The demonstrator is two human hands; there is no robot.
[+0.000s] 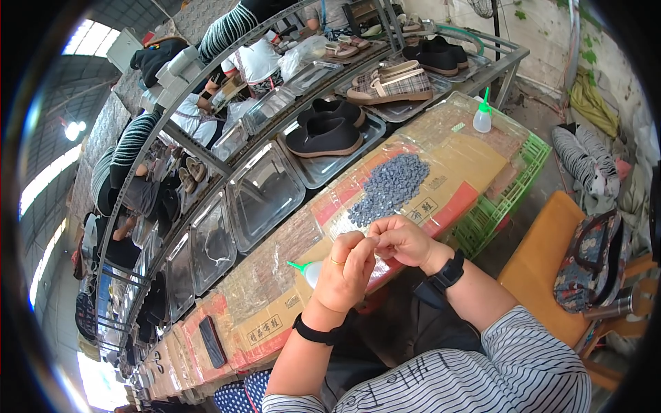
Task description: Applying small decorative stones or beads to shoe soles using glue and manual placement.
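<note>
My left hand (346, 270) and my right hand (405, 241) meet fingertip to fingertip above the near edge of a cardboard-covered bench (241, 289). The fingers of both are pinched closed; whatever sits between them is too small or hidden to make out. Just beyond my hands lies a spread heap of small dark grey-blue round pieces (396, 180). Beside my left hand a white squeeze bottle with a green nozzle (311, 272) lies partly hidden behind it.
Another green-tipped squeeze bottle (482, 118) stands at the bench's far right. Metal trays (265, 196) line a rack behind, some carrying black shoes (325, 136) and plaid shoes (391, 87). A phone (212, 342) lies left. A green crate (506, 199) and orange chair (540, 265) are right. Other people work beyond.
</note>
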